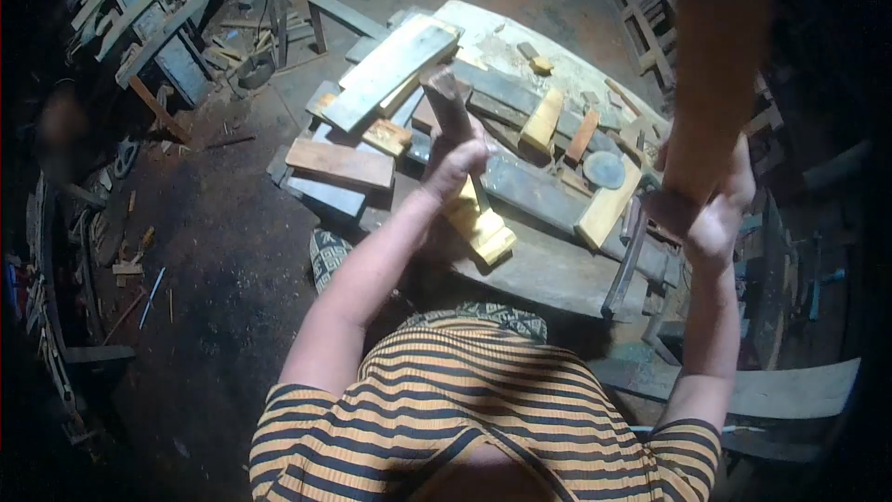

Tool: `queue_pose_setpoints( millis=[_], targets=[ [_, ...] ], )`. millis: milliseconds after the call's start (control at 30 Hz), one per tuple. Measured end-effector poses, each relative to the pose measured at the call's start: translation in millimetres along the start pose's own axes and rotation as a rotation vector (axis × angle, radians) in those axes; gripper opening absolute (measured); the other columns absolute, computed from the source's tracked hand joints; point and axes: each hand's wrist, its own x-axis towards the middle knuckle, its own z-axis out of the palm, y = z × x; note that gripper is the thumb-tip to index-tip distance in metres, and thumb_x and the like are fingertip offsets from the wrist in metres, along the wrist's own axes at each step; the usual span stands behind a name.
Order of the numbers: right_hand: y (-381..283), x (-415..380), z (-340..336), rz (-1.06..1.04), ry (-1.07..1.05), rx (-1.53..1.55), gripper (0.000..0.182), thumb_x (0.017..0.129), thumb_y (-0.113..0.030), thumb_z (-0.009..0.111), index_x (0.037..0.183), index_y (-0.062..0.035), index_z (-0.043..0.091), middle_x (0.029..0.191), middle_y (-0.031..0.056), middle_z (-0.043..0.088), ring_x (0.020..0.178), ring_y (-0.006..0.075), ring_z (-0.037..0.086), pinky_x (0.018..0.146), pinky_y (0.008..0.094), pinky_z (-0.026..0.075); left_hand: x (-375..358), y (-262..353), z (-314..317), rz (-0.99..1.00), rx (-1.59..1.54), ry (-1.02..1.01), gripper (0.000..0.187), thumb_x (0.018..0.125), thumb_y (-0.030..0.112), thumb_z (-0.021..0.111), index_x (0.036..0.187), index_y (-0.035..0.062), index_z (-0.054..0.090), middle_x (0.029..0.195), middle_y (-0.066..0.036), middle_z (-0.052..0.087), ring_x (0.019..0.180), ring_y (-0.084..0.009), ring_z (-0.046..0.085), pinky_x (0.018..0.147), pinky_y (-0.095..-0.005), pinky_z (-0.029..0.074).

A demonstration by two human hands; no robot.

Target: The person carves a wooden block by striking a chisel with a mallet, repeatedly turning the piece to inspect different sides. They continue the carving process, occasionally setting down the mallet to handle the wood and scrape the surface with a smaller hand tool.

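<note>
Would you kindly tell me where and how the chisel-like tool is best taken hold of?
Probably around the wooden handle, from the person's left, as the left hand does. The handle leans, its top end clear above the fist, while the narrow blade points down toward the yellow wood and is best avoided.

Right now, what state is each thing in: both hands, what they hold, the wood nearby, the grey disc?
left hand: fingers closed around chisel-like tool
chisel-like tool: tilted, handle end up
right hand: fingers closed around brown wooden piece
brown wooden piece: held near the camera, far end out of frame
yellow wood piece: lying below left hand; contact with tool unclear
grey disc: lying broad face up
pale board: lying flat, uppermost in its pile
</note>
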Motion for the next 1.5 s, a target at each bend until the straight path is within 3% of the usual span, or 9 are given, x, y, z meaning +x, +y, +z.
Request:
queue_pose_setpoints(
  millis=[133,200,400,467,533,767,1000,1167,1500],
  targets=[
    [-12,51,28,-0.125,-0.156,-0.274,0.056,0.062,-0.023,0.075,0.107,-0.0014,0.051,0.086,0.0091,0.053,0.082,0.0208,0.053,0.073,0.0346,0.046,-4,11,7,-0.002,0.082,-0.092,0.016,0.073,0.008,0.063,0.079,0.0093,0.048,0.064,0.002,0.044,0.056,-0.0088,0.045,0.051,-0.0236,0.035],
    [-14,75,25,0.296,-0.707,-0.727,0.045,0.064,-0.033,0.069,0.091,-0.0022,0.052,0.083,0.0113,0.053,0.08,0.0208,0.053,0.066,0.0324,0.046,-2,5,10,-0.044,0.162,-0.078,0.016,0.072,0.011,0.064,0.075,0.0086,0.049,0.062,0.002,0.043,0.055,-0.0084,0.043,0.05,-0.0245,0.034],
    [-32,99,15,0.057,-0.263,0.025,0.041,0.062,-0.024,0.07,0.09,-0.0015,0.049,0.073,0.0064,0.052,0.062,0.0157,0.052,0.056,0.0301,0.047,-8,16,19,0.137,0.199,-0.152,0.019,0.074,0.012,0.064,0.069,0.0066,0.047,0.055,0.002,0.043,0.048,-0.0086,0.042,0.046,-0.0251,0.033],
    [-26,88,17,0.005,-0.348,-0.261,0.046,0.061,-0.027,0.069,0.094,-0.0008,0.051,0.076,0.0083,0.054,0.074,0.0188,0.055,0.062,0.0312,0.048,-8,16,19,0.194,0.225,-0.17,0.018,0.073,0.009,0.065,0.069,0.0063,0.048,0.056,0.001,0.045,0.049,-0.0087,0.043,0.047,-0.0248,0.036],
    [-31,86,20,0.475,-0.72,-0.667,0.05,0.057,-0.03,0.068,0.095,-0.0003,0.054,0.082,0.0077,0.053,0.072,0.0207,0.052,0.067,0.0338,0.044,-9,15,21,0.084,0.222,-0.151,0.018,0.069,0.003,0.066,0.077,0.0057,0.051,0.059,0.0,0.045,0.051,-0.0096,0.045,0.048,-0.0247,0.038],
    [9,19,-3,0.485,-0.168,0.186,0.067,0.062,-0.027,0.079,0.115,0.0024,0.048,0.094,0.0064,0.057,0.091,0.0136,0.054,0.077,0.028,0.046,-14,-5,-11,-0.022,0.02,0.046,0.011,0.076,0.011,0.063,0.075,0.006,0.054,0.067,-0.001,0.053,0.061,-0.0134,0.054,0.056,-0.0288,0.045],
    [86,-154,43,0.797,-0.008,0.279,0.06,0.063,-0.02,0.077,0.112,0.0023,0.052,0.097,0.0054,0.057,0.089,0.0125,0.053,0.079,0.0275,0.044,-20,31,-13,0.102,-0.421,0.437,0.017,0.078,0.005,0.061,0.074,0.0106,0.046,0.058,-0.001,0.043,0.046,-0.0128,0.043,0.046,-0.0304,0.041],
    [104,-201,61,1.059,0.081,0.496,0.056,0.065,-0.027,0.076,0.107,0.0004,0.054,0.097,0.0092,0.06,0.088,0.0199,0.058,0.079,0.0307,0.045,-33,52,4,0.23,-0.121,0.203,0.017,0.076,0.003,0.063,0.075,0.0078,0.046,0.057,0.0,0.043,0.044,-0.0109,0.043,0.042,-0.0259,0.038],
    [150,-182,99,0.703,-0.199,-0.625,0.069,0.063,-0.029,0.076,0.119,-0.0014,0.045,0.113,0.0172,0.043,0.111,0.0362,0.04,0.093,0.0456,0.036,-115,89,-27,0.05,0.899,0.106,0.024,0.065,0.007,0.075,0.085,0.0015,0.062,0.068,-0.007,0.059,0.066,-0.0119,0.057,0.064,-0.0278,0.046]
  ],
)
